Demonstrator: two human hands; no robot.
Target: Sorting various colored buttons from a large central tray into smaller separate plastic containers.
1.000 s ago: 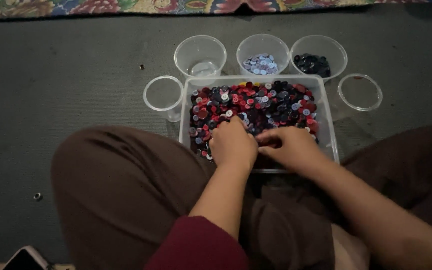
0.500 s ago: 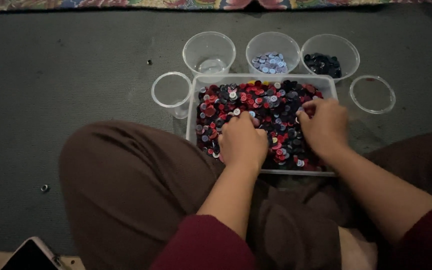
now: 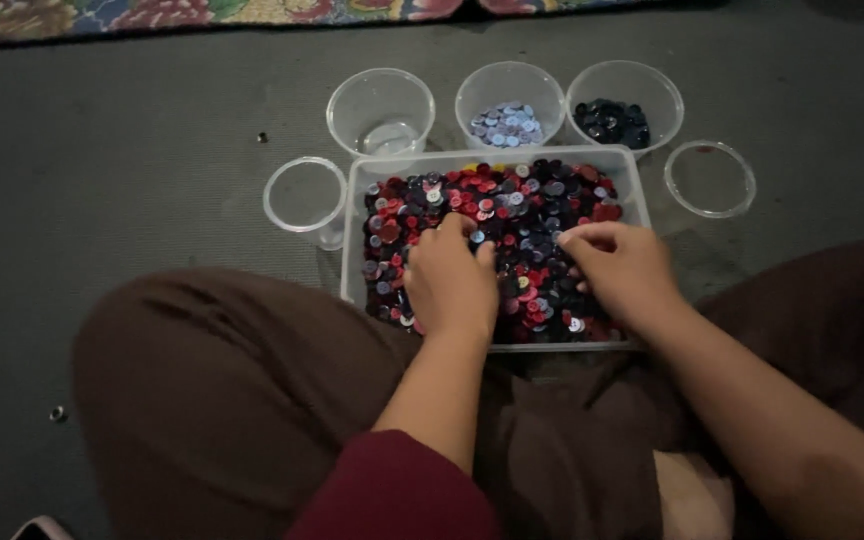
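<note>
A clear rectangular tub (image 3: pixel 354 235) on the floor holds a heap of mixed buttons (image 3: pixel 527 205) in red, dark and pale blue. My left hand (image 3: pixel 449 283) rests palm down on the buttons in the tub's left half, fingers curled into the heap. On the right half my right hand (image 3: pixel 620 272) has its fingertips pinched together over the buttons; whether a button is between them I cannot tell. Behind the tub stand three clear cups: an empty one (image 3: pixel 380 112), one with pale blue buttons (image 3: pixel 509 105), and one with dark buttons (image 3: pixel 624 100).
Another empty clear cup (image 3: pixel 304 198) stands left of the tub and a shallow clear one (image 3: pixel 709 179) to its right. My brown-trousered knees flank the tub's near edge. A patterned rug (image 3: pixel 152 12) edges the grey floor at the back. A small stray piece (image 3: pixel 56 413) lies at left.
My right hand moved from beside the left up to the tub's right half, then settled lower there. My left hand shifted slightly forward over the buttons.
</note>
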